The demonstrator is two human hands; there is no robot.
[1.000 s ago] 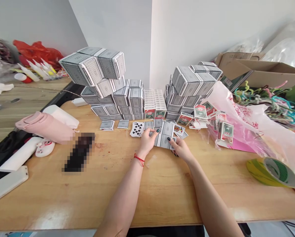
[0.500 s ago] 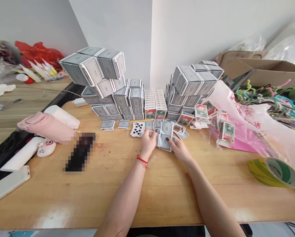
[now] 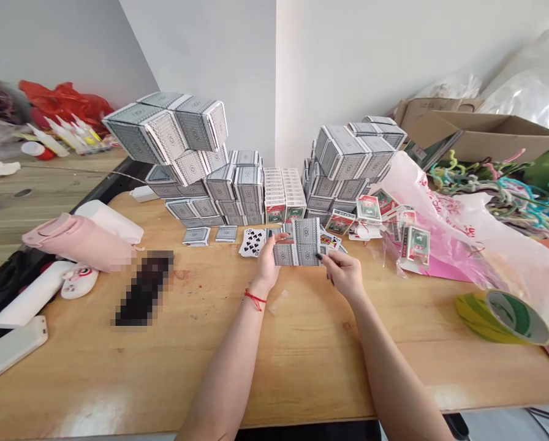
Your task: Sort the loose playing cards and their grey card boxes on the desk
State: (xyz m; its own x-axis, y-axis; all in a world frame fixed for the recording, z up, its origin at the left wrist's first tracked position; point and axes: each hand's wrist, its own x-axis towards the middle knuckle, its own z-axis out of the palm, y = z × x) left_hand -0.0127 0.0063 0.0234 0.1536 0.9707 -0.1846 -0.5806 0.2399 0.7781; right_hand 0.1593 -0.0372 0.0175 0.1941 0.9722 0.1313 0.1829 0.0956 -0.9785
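Grey-patterned playing cards (image 3: 307,241), their backs toward me, are held up over the table, two blocks of them side by side. My left hand (image 3: 266,266) is closed around the left end, its thumb at the edge and a finger across the front. At the lower right edge, my right hand (image 3: 345,272) pinches the cards between thumb and fingers. Just behind lie a ten of spades (image 3: 252,242) and a face card (image 3: 331,241), partly hidden by the held cards. Two small folded card pieces, including one grey piece (image 3: 196,236), rest to the left.
Tall stacks of card-covered blocks (image 3: 201,125) (image 3: 341,150) stand at the back, with card boxes (image 3: 285,190) between them. At left are a pink bottle (image 3: 75,242) and a pixelated dark object (image 3: 146,288). A tape roll (image 3: 504,315) and plastic bag (image 3: 444,214) are at right.
The held cards have been turned from a tilt to nearly level, both blocks now facing me. My right hand has shifted slightly right, onto the lower right edge; my left has moved slightly left.
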